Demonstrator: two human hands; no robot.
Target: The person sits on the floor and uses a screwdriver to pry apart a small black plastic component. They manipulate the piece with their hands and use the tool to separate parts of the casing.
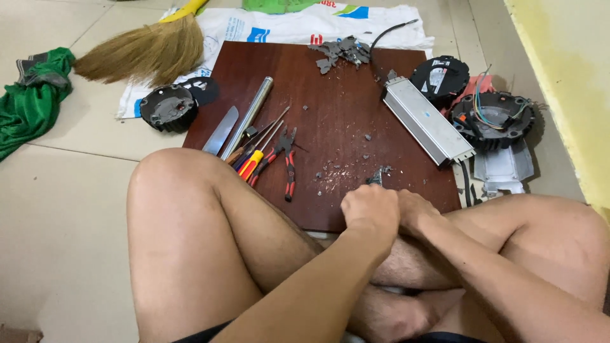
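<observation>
A small grey broken piece (378, 176) sticks up just beyond the knuckles of the two hands, at the near edge of the dark wooden board (330, 95) that lies on the floor. The left hand (370, 211) and right hand (416, 211) are pressed together, both curled into fists; they seem to be clamped on that piece or on something hidden between them, but which cannot be told.

Judging by the grey crumbs (340, 173) scattered right in front of the hands, the step in hand looks like breaking or prying a part apart. The next move would call for a firm grip and a controlled twist, so that fragments do not fly.

Left of the hands lie red-handled pliers (289, 162), screwdrivers (254, 159), a knife blade (221, 130) and a metal tube (251, 114). Beyond and right lie a long silver box (426, 121) and a black round housing with wires (492, 121). Farther off, more grey shards (340, 52).
</observation>
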